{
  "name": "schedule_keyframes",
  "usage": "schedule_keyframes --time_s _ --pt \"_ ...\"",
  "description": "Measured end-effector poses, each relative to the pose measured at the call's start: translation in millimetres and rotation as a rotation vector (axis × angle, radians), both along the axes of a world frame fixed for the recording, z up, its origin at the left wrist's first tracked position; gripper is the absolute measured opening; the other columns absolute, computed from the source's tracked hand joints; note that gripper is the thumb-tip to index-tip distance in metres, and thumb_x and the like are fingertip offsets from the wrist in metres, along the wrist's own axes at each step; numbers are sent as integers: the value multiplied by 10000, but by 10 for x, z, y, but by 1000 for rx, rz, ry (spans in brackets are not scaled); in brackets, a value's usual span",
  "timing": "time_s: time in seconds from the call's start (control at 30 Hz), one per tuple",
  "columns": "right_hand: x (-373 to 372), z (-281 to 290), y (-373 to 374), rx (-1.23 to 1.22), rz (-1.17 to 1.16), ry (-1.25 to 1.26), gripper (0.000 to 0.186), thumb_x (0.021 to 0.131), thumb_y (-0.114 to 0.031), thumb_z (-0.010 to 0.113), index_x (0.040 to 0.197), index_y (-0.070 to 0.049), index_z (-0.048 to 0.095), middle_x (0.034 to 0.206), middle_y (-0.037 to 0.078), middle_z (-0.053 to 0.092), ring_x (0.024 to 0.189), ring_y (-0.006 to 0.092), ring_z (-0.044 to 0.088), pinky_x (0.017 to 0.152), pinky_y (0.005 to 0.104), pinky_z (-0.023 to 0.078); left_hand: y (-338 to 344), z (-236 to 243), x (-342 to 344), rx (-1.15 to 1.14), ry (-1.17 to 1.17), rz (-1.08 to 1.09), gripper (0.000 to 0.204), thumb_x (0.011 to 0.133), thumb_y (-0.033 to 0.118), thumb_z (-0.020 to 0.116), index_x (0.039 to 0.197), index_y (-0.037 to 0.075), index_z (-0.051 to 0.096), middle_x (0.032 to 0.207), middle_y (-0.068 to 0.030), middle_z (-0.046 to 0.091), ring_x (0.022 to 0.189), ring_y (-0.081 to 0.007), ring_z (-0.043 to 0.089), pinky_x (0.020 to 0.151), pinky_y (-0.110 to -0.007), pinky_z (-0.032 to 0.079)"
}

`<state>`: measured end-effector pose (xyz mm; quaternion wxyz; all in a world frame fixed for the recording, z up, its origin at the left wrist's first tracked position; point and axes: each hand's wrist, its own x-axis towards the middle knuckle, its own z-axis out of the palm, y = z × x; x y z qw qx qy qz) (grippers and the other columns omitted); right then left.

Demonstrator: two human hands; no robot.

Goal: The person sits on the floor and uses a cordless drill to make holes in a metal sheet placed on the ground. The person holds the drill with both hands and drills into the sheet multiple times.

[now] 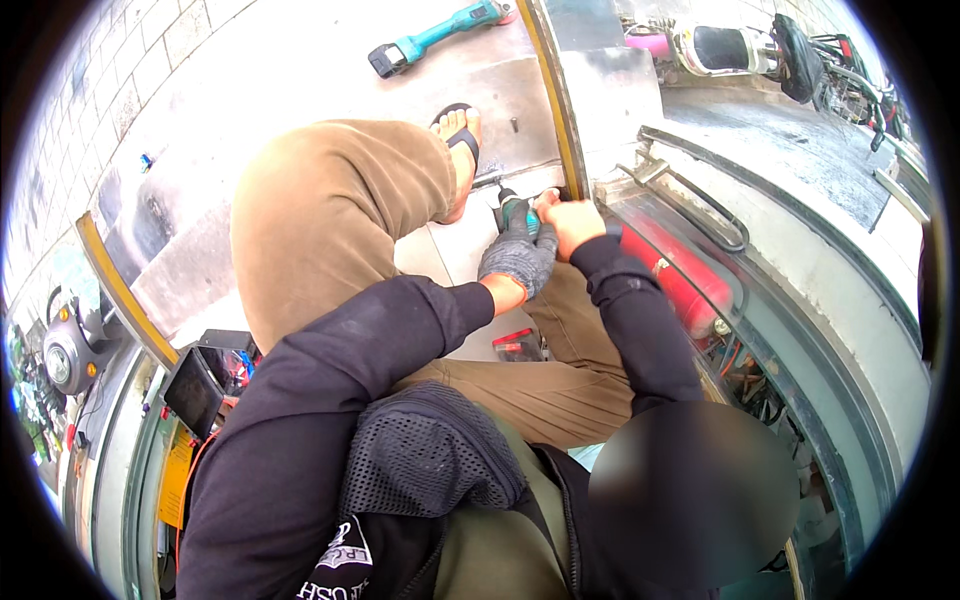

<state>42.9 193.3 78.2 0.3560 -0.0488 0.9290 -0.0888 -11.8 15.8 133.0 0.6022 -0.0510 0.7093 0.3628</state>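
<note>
My left hand (517,255), in a grey knit glove, is wrapped around a black-and-teal power drill (513,210). The drill's bit points at the narrow metal floor track (487,181) beside a yellow-edged upright frame (565,120). My bare right hand (570,225) is closed against the drill's right side; its fingertips are partly hidden. A small screw (514,124) lies beyond the track. My foot in a black flip-flop (460,145) is left of the drill. A small red-and-black case (515,346) sits between my legs.
A teal cordless grinder (440,35) lies beyond the threshold. A red cylinder (680,280) is behind glass on my right. An open black toolbox (195,385) is at my left. Scooters (70,345) and a bicycle (850,75) stand at the edges.
</note>
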Motion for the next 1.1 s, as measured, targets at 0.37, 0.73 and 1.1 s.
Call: schedule_keyframes --time_s 0.37,0.73,1.1 --pt "931 -178 -1366 -1042 -2205 66 455 917 -481 691 1178 -113 739 1033 217 780 1011 437 740 879 505 567 58 77 -292 187 653 -835 757 963 497 637 1613 165 436 1631 -160 435 1348 -413 587 849 -951 366" --pt "884 -498 -514 -457 -1191 35 450 915 -474 689 1177 -110 733 1058 225 777 1039 442 732 896 500 561 -37 75 -305 251 263 -379 701 998 483 572 1554 74 450 1554 -298 466 1288 -464 623 1043 -665 493" --pt "-165 203 -253 8 -320 -135 289 839 -351 731 951 -84 743 951 196 773 940 399 753 826 518 593 15 -295 -130 112 106 9 708 974 507 593 1509 76 421 1258 -312 680 1028 -437 745 879 -481 616"
